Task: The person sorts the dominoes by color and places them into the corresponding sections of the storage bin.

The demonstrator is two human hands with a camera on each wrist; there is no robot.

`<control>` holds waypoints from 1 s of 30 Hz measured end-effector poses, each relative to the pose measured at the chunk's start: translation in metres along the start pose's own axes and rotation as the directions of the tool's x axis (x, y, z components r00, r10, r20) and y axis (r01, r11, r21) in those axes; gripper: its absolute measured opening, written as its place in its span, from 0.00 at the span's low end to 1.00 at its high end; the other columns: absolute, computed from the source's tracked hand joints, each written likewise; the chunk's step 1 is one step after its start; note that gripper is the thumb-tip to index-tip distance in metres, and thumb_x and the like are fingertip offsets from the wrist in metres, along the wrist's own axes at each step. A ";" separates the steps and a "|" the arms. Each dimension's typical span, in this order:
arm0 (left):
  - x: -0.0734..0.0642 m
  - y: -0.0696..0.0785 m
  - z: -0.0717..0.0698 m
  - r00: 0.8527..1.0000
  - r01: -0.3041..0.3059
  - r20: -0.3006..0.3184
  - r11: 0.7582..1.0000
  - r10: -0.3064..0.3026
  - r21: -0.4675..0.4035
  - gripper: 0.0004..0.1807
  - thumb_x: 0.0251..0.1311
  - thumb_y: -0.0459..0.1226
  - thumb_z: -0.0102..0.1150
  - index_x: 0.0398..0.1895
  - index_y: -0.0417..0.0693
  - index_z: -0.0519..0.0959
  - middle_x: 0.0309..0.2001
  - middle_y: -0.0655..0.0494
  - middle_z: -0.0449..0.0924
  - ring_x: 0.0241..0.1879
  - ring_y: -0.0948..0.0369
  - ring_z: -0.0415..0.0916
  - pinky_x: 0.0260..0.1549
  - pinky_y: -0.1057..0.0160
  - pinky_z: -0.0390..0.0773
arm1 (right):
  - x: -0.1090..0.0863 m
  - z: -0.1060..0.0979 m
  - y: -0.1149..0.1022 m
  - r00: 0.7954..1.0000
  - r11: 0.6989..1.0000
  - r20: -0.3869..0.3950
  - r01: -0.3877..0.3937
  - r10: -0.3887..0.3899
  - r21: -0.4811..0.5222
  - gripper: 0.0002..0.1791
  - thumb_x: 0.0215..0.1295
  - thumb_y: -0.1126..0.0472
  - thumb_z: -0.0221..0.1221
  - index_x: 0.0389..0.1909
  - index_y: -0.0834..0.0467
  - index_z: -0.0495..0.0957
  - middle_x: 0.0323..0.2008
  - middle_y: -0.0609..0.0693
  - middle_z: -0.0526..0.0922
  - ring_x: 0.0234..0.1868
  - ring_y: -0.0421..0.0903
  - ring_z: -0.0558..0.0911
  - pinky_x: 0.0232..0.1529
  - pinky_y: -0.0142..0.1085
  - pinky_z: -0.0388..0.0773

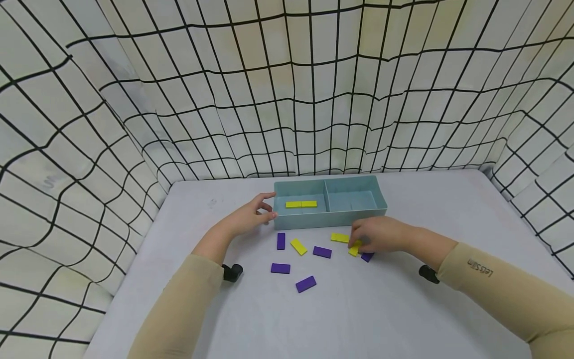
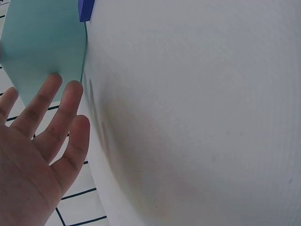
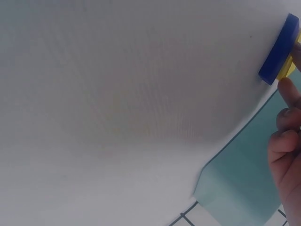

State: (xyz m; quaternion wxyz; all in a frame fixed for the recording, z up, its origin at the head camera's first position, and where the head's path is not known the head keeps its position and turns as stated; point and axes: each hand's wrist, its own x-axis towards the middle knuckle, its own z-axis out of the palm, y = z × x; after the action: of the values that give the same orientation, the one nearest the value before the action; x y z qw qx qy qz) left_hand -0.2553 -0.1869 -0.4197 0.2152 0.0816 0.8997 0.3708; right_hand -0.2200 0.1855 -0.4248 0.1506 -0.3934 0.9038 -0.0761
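Note:
A pale teal two-compartment box [image 1: 329, 218] stands near the back of the table. My left hand [image 1: 251, 215] is at its left end, and in the left wrist view the relaxed fingers [image 2: 68, 101] reach to its end wall. In front of the box, my right hand [image 1: 384, 234] pinches a yellow block [image 1: 354, 250] at the table surface. Right beside that block lies a purple block [image 1: 367, 257], partly hidden by the hand; it also shows in the right wrist view as a purple-blue block [image 3: 280, 52]. Another yellow block [image 1: 339, 238] lies just left of the right fingertips.
Two yellow blocks [image 1: 301, 204] lie end to end in the left compartment. Before the box are a loose yellow block [image 1: 298, 247] and several purple blocks [image 1: 280, 269] on the white table [image 1: 358, 319]. A black-corded net [image 1: 309, 99] surrounds the table's back and sides.

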 end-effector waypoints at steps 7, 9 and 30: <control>0.001 0.000 0.000 1.000 0.000 -0.001 1.000 0.000 0.000 0.40 0.67 0.55 0.57 0.77 0.76 0.48 0.65 0.53 0.69 0.55 0.56 0.77 0.62 0.43 0.66 | -0.001 0.004 0.001 1.000 1.000 -0.026 -0.009 0.009 -0.020 0.11 0.60 0.52 0.70 0.44 0.40 0.87 0.40 0.35 0.77 0.39 0.36 0.76 0.46 0.36 0.79; 0.002 -0.001 0.001 1.000 0.002 -0.003 1.000 -0.002 0.001 0.40 0.67 0.55 0.57 0.77 0.76 0.48 0.65 0.53 0.69 0.55 0.55 0.76 0.62 0.43 0.66 | -0.001 0.005 0.002 0.999 1.000 -0.032 -0.010 0.010 -0.021 0.11 0.59 0.52 0.70 0.44 0.40 0.87 0.40 0.36 0.77 0.38 0.36 0.75 0.45 0.35 0.79; 0.000 0.002 0.001 1.000 -0.002 -0.002 1.000 0.002 -0.014 0.39 0.68 0.54 0.57 0.77 0.73 0.48 0.65 0.52 0.69 0.55 0.55 0.77 0.63 0.41 0.64 | -0.004 0.004 0.005 1.000 0.998 -0.022 -0.004 0.003 -0.056 0.15 0.61 0.56 0.68 0.49 0.42 0.85 0.41 0.36 0.80 0.39 0.36 0.77 0.45 0.37 0.79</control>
State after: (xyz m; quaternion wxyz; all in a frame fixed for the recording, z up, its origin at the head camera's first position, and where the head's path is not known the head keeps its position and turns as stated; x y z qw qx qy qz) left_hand -0.2551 -0.1851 -0.4191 0.2143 0.0806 0.8972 0.3776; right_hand -0.2195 0.1921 -0.4288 0.1296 -0.3949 0.9079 -0.0549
